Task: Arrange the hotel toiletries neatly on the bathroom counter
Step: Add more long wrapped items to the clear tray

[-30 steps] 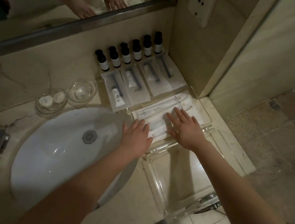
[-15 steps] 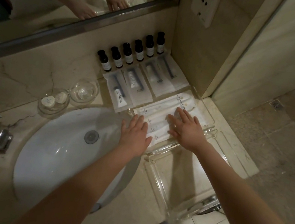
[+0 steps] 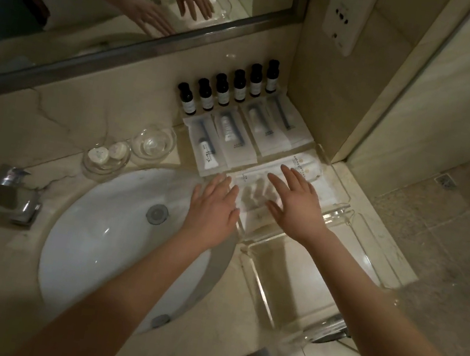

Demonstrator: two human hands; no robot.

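**Toiletries beside the sink (image 3: 100, 233)**

At the clear tray's (image 3: 259, 287) far end, my left hand (image 3: 213, 205) and right hand (image 3: 294, 206), fingers straight, gripping nothing, spread over long white packets (image 3: 304, 166). Behind on the counter (image 3: 17, 135): tube sachets (image 3: 233, 143), then six dark bottles (image 3: 223, 92).

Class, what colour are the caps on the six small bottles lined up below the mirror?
Black caps on the small bottles, clearest in the head view.

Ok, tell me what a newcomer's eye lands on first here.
The left hand and right hand stand out first, spread flat with straight fingers over long white packets right of the sink. Behind them, six dark bottles stand in a neat row below the mirror.
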